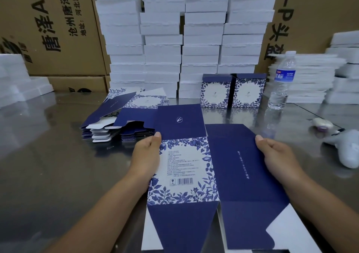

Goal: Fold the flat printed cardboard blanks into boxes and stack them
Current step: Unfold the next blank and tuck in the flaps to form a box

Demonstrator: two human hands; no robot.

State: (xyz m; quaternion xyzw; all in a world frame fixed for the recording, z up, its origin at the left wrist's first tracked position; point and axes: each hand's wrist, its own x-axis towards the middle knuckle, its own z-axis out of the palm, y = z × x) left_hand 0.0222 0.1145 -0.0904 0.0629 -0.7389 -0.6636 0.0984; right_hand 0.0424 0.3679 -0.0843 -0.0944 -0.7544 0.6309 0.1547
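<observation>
A worker's left hand (147, 156) and right hand (275, 156) each grip an opposite side edge of a flat navy-and-white floral-printed cardboard blank (196, 167), held low over a shiny metal surface (58, 165). To the left lies a pile of matching unfolded blanks (124, 115); behind, two folded floral boxes (233, 91) stand side by side, just before stacked white foam blocks (174, 39), beside a clear plastic water bottle (281, 82).
</observation>
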